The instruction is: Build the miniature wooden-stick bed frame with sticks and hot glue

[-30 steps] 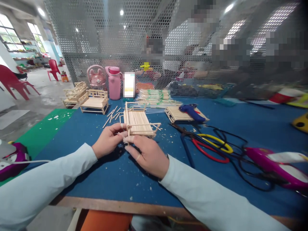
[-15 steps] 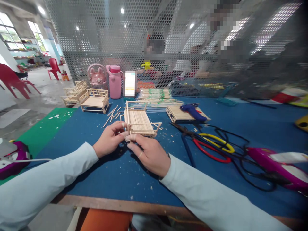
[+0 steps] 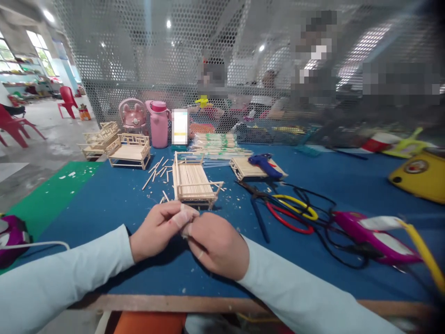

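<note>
Half a second ago, our 2 hands were at the near left corner of the small wooden seat (image 3: 194, 178). Now our left hand (image 3: 156, 232) and right hand (image 3: 217, 243) have come back toward us, and their fingertips meet just in front of it. So the work looks to be at our fingertips now, and the seat seems to stand by itself on the blue table top (image 3: 146, 273). Our hands hide its near left foot, so we cannot tell if a finger touches there.

On both hands the fingers are bent and close together. We cannot tell if they are all the way closed, or if they pinch something tiny.

We can read no words. The stick bundles (image 3: 213, 140) have green marks, the yellow thing (image 3: 422, 178) has 1 round badge, and the bright screen (image 3: 180, 127) is blurred out.
</note>
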Motion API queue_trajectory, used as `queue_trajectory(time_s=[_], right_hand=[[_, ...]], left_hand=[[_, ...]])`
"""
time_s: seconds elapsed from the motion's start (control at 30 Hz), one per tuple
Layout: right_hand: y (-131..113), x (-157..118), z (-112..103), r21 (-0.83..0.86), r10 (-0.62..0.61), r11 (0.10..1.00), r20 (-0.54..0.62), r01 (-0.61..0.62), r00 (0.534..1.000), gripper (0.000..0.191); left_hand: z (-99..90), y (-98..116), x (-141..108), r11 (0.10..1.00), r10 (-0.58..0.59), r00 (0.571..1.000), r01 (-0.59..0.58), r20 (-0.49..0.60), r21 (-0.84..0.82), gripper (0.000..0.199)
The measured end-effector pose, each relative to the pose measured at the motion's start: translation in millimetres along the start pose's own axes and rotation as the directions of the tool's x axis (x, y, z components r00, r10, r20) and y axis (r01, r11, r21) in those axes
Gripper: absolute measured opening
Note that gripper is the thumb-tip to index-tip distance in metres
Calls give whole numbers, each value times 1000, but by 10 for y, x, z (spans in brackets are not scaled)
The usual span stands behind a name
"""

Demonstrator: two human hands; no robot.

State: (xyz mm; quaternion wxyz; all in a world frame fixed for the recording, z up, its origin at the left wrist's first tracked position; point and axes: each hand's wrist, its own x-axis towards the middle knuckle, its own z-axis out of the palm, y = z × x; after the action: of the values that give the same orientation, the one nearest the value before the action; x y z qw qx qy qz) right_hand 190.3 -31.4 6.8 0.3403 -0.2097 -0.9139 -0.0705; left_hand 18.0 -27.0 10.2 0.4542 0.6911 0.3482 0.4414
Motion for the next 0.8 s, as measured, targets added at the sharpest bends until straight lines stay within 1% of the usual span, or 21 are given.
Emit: queue_trajectory(time_s=[0.13,0.2,0.27,0.33,0.37,0.4,0.43,0.47,0.5,0.53,0.57,0.6,0.63,0.67,0.7,0.77,0.8], right_hand=[[-52,-59,12,-5,54,999,17,-54,998,20],[-100,-78,6,-3,87,996,15,-87,996,20],[-150,-109,-32,34,86,996,61,-88,994,20],[-161,-176,-112,66,79,994,115,-87,990,20],[-136,-226,-167,54,109,992,116,-116,987,21],[-88,-283,-230,-9,202,979,86,-202,976,24],[-16,-342,-297,-104,365,926,0,-363,931,22],[75,-398,-364,-224,538,807,-103,-546,837,19],[178,-444,-427,-369,691,632,-129,-681,711,23],[284,-476,-481,-494,815,453,-106,-742,569,29],[383,-495,-523,-576,904,328,-40,-749,427,34],[469,-500,-551,-627,946,264,21,-733,323,36],[536,-495,-567,-661,965,233,65,-713,255,34],[582,-484,-575,-677,971,226,100,-701,216,30],[608,-474,-581,-682,972,227,115,-696,205,25],[600,-469,-612,-685,972,229,116,-691,207,18],[568,-479,-645,-677,971,228,105,-700,215,17]], left_hand=[[34,56,-13,995,87,995,-89,41,43,34],[44,64,-20,994,99,993,-102,70,31,32],[64,57,-16,999,52,996,-52,67,-8,33],[91,34,5,993,-56,998,59,34,-100,37],[104,18,20,979,-122,992,124,19,-162,38],[115,0,38,958,-184,983,183,16,-222,39],[125,-18,55,935,-232,972,230,26,-271,40],[132,-36,71,916,-262,964,262,42,-303,40],[137,-51,83,906,-275,960,278,56,-318,40],[141,-63,91,904,-277,959,283,66,-320,40],[144,-71,94,905,-274,959,284,75,-316,39],[146,-76,94,908,-272,959,282,75,-310,37],[146,-77,90,911,-272,960,278,63,-305,36],[145,-75,84,914,-274,961,275,45,-300,36],[142,-72,76,917,-276,961,271,26,-292,35],[132,-69,62,931,-260,965,253,9,-264,34],[125,-69,55,941,-241,970,237,14,-243,33]])
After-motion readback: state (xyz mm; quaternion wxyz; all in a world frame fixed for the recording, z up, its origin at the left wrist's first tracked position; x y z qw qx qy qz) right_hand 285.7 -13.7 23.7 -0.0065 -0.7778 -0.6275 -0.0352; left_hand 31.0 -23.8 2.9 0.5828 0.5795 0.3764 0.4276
